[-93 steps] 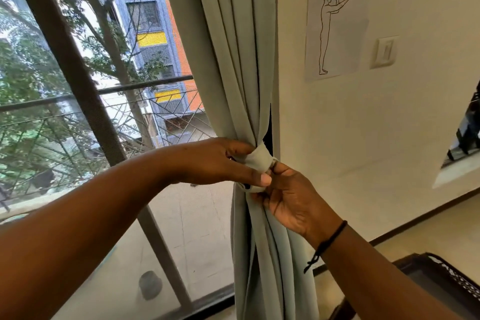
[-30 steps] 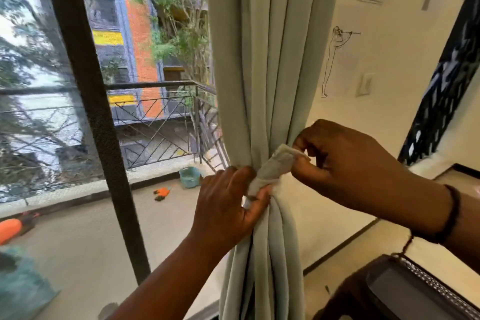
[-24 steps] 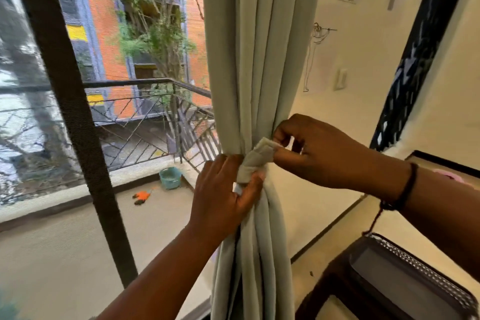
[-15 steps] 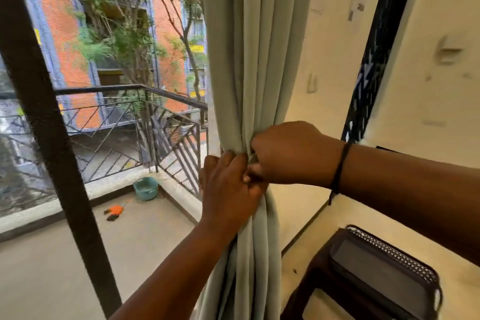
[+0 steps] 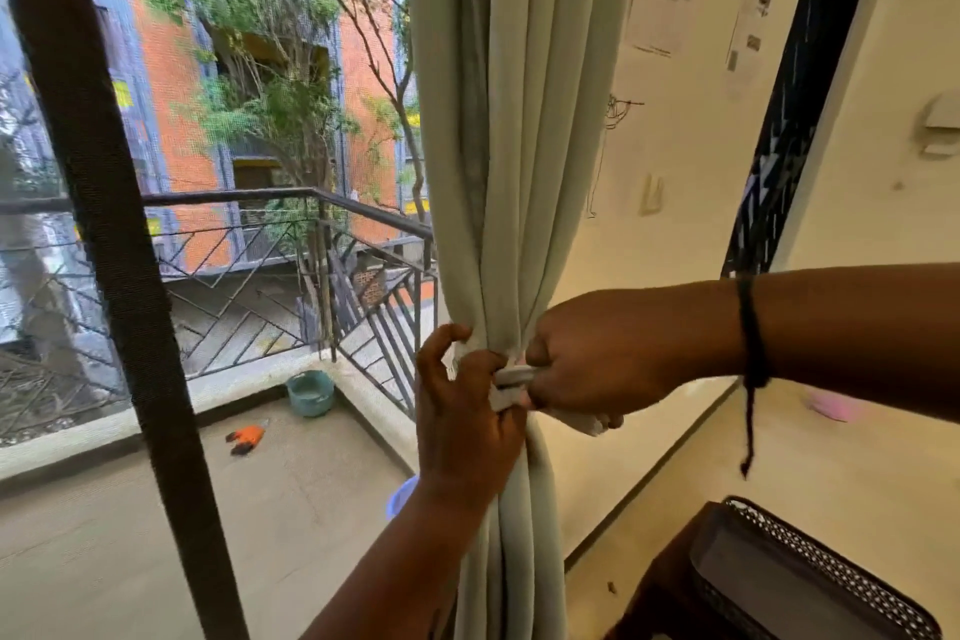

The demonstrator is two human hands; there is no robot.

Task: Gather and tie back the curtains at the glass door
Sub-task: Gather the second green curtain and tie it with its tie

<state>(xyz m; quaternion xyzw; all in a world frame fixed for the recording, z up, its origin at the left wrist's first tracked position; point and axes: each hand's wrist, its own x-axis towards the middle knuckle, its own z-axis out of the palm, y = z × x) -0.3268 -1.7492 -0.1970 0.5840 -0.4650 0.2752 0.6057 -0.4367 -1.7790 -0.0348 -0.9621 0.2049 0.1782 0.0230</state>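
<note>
A: Start at the left. What's there?

B: The dark door frame [image 5: 111, 244], and through the glass a balcony railing [image 5: 291, 244] with a teal bowl [image 5: 310, 392] and an orange tool [image 5: 245, 436] on the floor outside.

A: And the curtain?

B: The pale green curtain [image 5: 519, 120] hangs upright between the glass and the cream wall [image 5: 675, 203], already gathered and cinched narrow at the waist, where both hands meet.

A: The left hand?

B: The left hand [image 5: 462, 426] comes up from below and grips the bunched folds, thumb out on the glass side, fingers curled round the front.

A: The right?

B: The right hand [image 5: 597, 359] reaches in level from the wall side, fingers curled round the pale tie-back strap [image 5: 511, 387]; its loose end pokes out under the knuckles.

A: So what does the next move turn on?

B: The strap runs crosswise to the curtain's vertical length and lies just between the two hands, touching both. The free end is on the right hand's side, so I'd judge that hand does the pulling or tucking while the left pins the bundle.

A: Finished?

B: Whether it's fastened is hidden by the fingers.
</note>
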